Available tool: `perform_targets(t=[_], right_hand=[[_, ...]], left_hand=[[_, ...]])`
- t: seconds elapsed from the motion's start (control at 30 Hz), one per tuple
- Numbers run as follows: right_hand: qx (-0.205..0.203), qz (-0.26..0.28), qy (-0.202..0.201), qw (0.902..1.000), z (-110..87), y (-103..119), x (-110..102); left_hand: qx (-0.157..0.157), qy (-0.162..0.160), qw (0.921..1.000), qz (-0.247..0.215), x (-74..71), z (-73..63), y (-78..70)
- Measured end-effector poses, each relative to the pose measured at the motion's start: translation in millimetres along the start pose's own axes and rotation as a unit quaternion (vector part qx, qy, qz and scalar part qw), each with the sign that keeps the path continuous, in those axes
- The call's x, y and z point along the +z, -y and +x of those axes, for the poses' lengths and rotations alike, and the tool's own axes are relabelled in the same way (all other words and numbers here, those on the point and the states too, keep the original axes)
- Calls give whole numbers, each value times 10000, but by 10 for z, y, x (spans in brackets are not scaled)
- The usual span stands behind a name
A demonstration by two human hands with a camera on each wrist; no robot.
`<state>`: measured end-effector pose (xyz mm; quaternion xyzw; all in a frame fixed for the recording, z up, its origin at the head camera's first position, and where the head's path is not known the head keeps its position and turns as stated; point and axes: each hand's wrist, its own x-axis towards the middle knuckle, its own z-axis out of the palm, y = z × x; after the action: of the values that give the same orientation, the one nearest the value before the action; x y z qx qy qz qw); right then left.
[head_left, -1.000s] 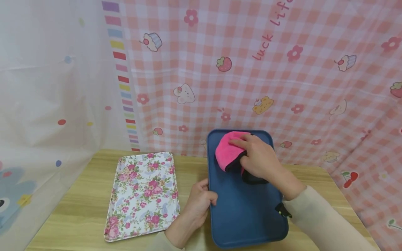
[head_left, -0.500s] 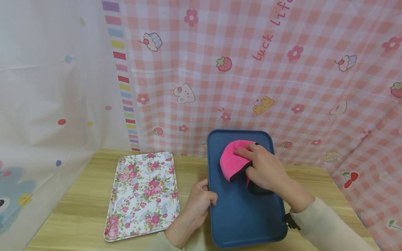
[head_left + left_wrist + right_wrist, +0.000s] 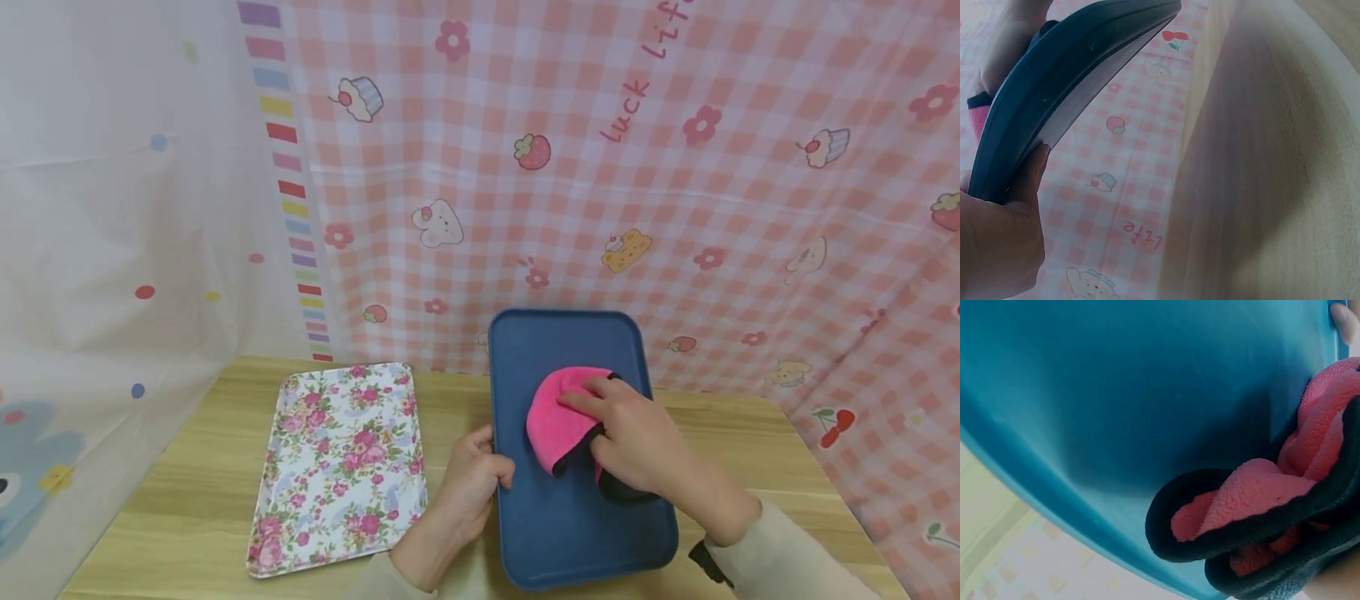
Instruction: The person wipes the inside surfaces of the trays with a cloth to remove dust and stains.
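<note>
My left hand (image 3: pixel 468 483) grips the left rim of a blue tray (image 3: pixel 577 542), thumb over the edge and fingers behind it. In the left wrist view the tray (image 3: pixel 1079 69) is raised off the wooden table at a tilt. My right hand (image 3: pixel 637 433) holds a bunched pink cloth (image 3: pixel 558 412) with black edging against the tray's inner face, around its middle. Folds of the cloth (image 3: pixel 1260 494) show in the right wrist view, where the right hand is mostly hidden.
A white tray with a rose print (image 3: pixel 341 467) lies on the wooden table (image 3: pixel 180 475) to the left. Behind the table hangs a pink checked curtain (image 3: pixel 480 183), with a whitish sheet (image 3: pixel 135 208) at the left.
My right hand and the pink cloth have slid down the blue tray from near its top to its middle. The left hand keeps its grip, and the tray has barely shifted.
</note>
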<state>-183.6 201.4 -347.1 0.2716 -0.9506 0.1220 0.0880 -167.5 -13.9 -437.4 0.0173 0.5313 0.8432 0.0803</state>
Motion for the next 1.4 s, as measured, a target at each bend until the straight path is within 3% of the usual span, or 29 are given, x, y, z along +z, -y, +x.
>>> perform_targets(t=[0.47,0.97,1.23,1.4], right_hand=[[-425,-334,170,9984,-323,29,91],[-944,10,685,9932,-766,23,214],[-1763,389,870,9797,-885,-75,312],[-1988,548,1003,9734,-905,-107,343]], left_hand=[[35,-69,9999,102,-11,10,-19],[44,-97,9999,-13,-8,4,-38],[83,-87,9999,-40,-15,10,-35],[135,-76,9999,-48,-21,17,-34]])
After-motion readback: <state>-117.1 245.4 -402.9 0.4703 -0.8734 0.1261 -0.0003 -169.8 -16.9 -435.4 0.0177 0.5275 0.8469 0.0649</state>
